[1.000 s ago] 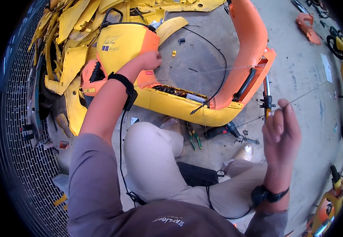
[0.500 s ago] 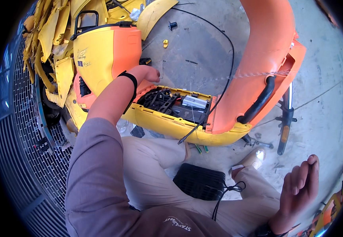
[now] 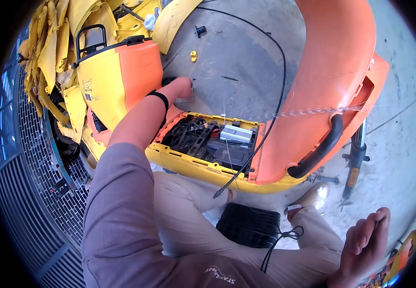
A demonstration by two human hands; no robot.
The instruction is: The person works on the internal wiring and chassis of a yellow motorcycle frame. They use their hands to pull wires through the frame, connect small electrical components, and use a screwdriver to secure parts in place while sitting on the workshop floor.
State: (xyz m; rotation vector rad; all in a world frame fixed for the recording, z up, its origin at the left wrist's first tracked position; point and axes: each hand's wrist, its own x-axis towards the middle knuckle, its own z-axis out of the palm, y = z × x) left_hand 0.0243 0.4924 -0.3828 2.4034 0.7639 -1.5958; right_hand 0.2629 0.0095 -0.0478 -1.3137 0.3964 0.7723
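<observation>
My left hand (image 3: 183, 90) reaches to the right of the yellow-and-orange front body (image 3: 109, 77), above the near end of an open yellow compartment (image 3: 169, 156) of the scooter body; its fingertips are hidden. The compartment holds dark wiring (image 3: 193, 137) and a silver box (image 3: 235, 134). The orange curved section (image 3: 328, 72) rises at the right, with a black tube (image 3: 325, 144) along it. A black cable (image 3: 280, 53) loops across the middle. My right hand (image 3: 366, 235) is low at the right, fingers curled; whether it holds anything is hidden.
Yellow panels (image 3: 69, 53) are heaped at the left beside a grating (image 3: 45, 168). On the concrete lie a black bracket (image 3: 200, 30), a small yellow part (image 3: 193, 55) and a metal fork (image 3: 354, 163). A black mesh bag (image 3: 244, 225) sits between my legs.
The view has shifted, bringing the scooter body larger and the open compartment more fully in view. My left hand has moved down from beside the orange panel. My right hand sits lower in the picture.
</observation>
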